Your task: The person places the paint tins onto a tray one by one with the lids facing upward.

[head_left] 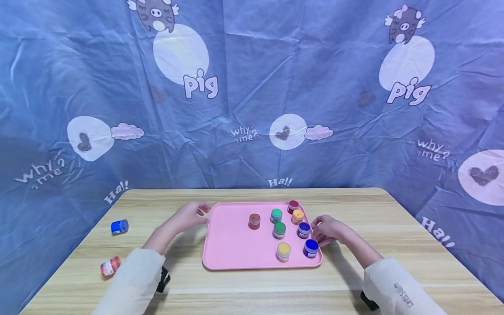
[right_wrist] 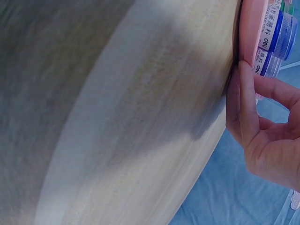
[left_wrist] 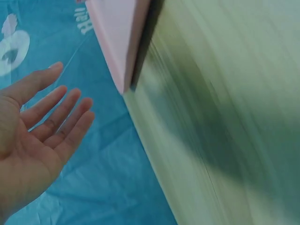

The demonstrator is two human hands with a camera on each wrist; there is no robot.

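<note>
A pink tray [head_left: 240, 245] lies on the wooden table with several small paint jars standing on it. Toward its right side are a dark red jar [head_left: 293, 207], an orange jar [head_left: 297, 217], green jars [head_left: 279, 230], a yellow jar [head_left: 283, 252] and blue jars [head_left: 310, 248]; a brown jar [head_left: 254, 221] stands nearer the middle. My right hand [head_left: 330, 229] grips the tray's right edge beside the blue jars, fingers against its rim and outer wall [right_wrist: 248, 35]. Just off the left edge, my left hand [head_left: 192, 215] hovers with relaxed, spread fingers [left_wrist: 51, 122], apart from the tray.
On the table's left side lie a blue paint jar [head_left: 120, 226] and a red paint jar [head_left: 110, 267], both on their sides. A blue printed cloth [head_left: 252, 87] hangs behind the table [head_left: 252, 293].
</note>
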